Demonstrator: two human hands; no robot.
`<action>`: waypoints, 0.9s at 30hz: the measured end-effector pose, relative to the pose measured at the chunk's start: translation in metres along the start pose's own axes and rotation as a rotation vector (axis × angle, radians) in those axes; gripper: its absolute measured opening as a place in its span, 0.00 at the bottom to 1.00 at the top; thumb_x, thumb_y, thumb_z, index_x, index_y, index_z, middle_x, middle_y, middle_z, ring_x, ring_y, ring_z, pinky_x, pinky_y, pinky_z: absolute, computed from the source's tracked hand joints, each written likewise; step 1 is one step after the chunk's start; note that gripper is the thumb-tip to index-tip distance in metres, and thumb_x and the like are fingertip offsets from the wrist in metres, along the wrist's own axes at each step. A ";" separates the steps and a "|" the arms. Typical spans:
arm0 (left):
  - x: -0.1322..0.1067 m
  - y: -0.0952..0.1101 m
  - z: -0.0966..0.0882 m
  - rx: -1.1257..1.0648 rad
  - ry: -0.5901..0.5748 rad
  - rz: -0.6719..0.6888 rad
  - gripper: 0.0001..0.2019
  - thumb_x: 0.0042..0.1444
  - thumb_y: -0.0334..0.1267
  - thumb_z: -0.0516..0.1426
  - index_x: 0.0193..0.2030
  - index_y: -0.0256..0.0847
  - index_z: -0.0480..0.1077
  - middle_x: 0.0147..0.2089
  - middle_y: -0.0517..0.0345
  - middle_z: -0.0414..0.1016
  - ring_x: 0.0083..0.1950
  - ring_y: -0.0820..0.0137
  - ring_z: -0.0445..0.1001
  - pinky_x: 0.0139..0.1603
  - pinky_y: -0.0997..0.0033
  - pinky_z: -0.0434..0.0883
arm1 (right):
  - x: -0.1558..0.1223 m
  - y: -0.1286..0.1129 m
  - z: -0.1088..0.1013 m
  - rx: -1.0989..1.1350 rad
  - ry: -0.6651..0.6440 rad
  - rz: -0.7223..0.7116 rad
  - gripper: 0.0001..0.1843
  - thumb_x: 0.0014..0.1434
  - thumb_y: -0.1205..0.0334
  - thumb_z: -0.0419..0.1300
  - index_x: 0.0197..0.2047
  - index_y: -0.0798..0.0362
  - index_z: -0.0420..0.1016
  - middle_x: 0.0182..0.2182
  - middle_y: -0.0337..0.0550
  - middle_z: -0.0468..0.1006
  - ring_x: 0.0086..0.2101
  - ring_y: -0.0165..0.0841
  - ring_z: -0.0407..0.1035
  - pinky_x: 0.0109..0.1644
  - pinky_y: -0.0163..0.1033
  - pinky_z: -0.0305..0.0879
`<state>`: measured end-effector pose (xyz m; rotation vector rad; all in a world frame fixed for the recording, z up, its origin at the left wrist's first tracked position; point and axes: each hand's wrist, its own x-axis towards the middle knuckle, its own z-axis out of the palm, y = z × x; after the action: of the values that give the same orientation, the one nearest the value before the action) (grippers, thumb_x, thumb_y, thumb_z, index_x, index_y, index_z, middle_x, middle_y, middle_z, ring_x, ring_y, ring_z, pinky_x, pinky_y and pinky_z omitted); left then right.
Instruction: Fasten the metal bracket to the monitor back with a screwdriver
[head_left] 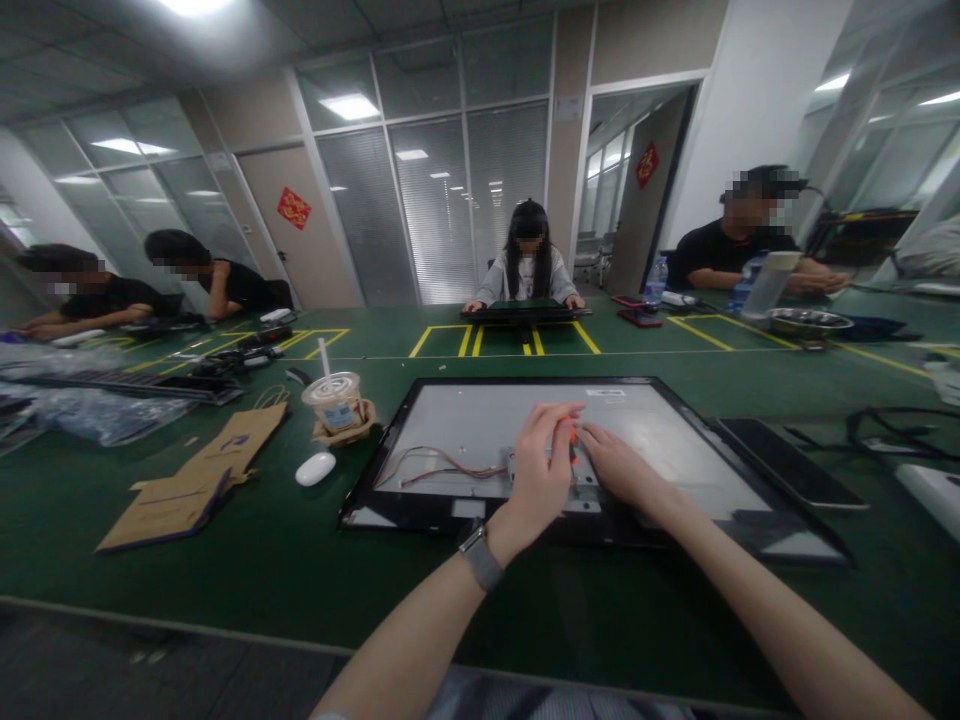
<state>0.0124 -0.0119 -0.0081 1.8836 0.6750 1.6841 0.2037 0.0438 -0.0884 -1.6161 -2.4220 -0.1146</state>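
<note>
Large flat rectangular panel w/ grey-white back and black frame (442,425) lay flat on the green table (247,570), directly in front of the person, back side up. Long axis ran L-R across the view, short axis pointed away toward the far side; near edge faced the person.

Small orange-and-dark tool (574,436) was over the near-middle of the panel, by the silver metal bracket (586,507). Tool's long axis looked approx upright, lower end pointing down at the bracket; couldn't tell if the tip touched, & hands hid part of it.

L hand (541,465), w/ grey-banded smartwatch (484,565) on the wrist: thumb + fingers together, clamped on the tool's upper part. R hand (619,468): fingertips right up at the tool's other side, palm low over the panel; couldn't tell if it was pinching or just steadying.

Thin multicolour wires (435,458) ran left from the bracket area, loose on the panel back.

Left of panel: white oval mouse (315,469), clear plastic cup w/ straw (334,400) in a cardboard holder, brown paper bag (187,490) further out. Right side: flat black slab (791,460), just beside the frame, lengthwise approx along the panel's right edge.
</note>
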 end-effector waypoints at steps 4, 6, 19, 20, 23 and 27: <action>0.000 0.004 0.001 -0.038 -0.026 -0.052 0.14 0.71 0.37 0.50 0.54 0.41 0.74 0.47 0.50 0.76 0.48 0.66 0.75 0.51 0.64 0.71 | 0.000 0.003 0.003 0.008 0.001 0.002 0.28 0.62 0.77 0.46 0.64 0.59 0.67 0.62 0.62 0.70 0.60 0.44 0.66 0.61 0.48 0.65; -0.001 0.006 0.001 -0.045 -0.029 -0.044 0.13 0.70 0.37 0.51 0.53 0.41 0.75 0.47 0.51 0.76 0.48 0.65 0.75 0.52 0.63 0.71 | 0.000 0.005 0.004 0.018 0.009 -0.004 0.29 0.62 0.77 0.47 0.65 0.59 0.66 0.62 0.62 0.70 0.60 0.45 0.67 0.61 0.49 0.65; -0.005 -0.002 0.002 -0.055 -0.067 -0.106 0.12 0.69 0.37 0.51 0.55 0.42 0.72 0.49 0.50 0.76 0.48 0.65 0.75 0.49 0.64 0.73 | -0.002 0.002 0.002 0.044 0.028 -0.011 0.31 0.61 0.73 0.50 0.67 0.56 0.64 0.62 0.60 0.71 0.60 0.46 0.67 0.62 0.52 0.64; -0.005 -0.002 0.002 -0.054 -0.069 -0.106 0.12 0.69 0.37 0.51 0.55 0.42 0.72 0.49 0.50 0.76 0.48 0.65 0.75 0.49 0.64 0.73 | -0.002 0.002 0.002 0.043 0.027 -0.012 0.31 0.61 0.74 0.50 0.67 0.56 0.64 0.62 0.61 0.70 0.60 0.46 0.67 0.62 0.52 0.64; -0.005 -0.001 0.002 -0.052 -0.069 -0.098 0.12 0.69 0.38 0.51 0.54 0.42 0.72 0.48 0.50 0.76 0.48 0.65 0.75 0.48 0.64 0.73 | -0.002 0.002 0.002 0.039 0.032 -0.009 0.30 0.62 0.74 0.49 0.67 0.56 0.64 0.62 0.61 0.70 0.60 0.46 0.67 0.62 0.52 0.65; -0.004 0.000 0.002 -0.048 -0.074 -0.092 0.12 0.69 0.36 0.51 0.54 0.42 0.72 0.48 0.50 0.75 0.47 0.65 0.75 0.49 0.64 0.73 | -0.001 0.004 0.004 0.041 0.031 -0.014 0.30 0.61 0.73 0.50 0.67 0.55 0.64 0.62 0.60 0.70 0.60 0.47 0.67 0.62 0.52 0.65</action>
<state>0.0140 -0.0154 -0.0112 1.8433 0.6749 1.5529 0.2072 0.0447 -0.0925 -1.5683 -2.3967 -0.0915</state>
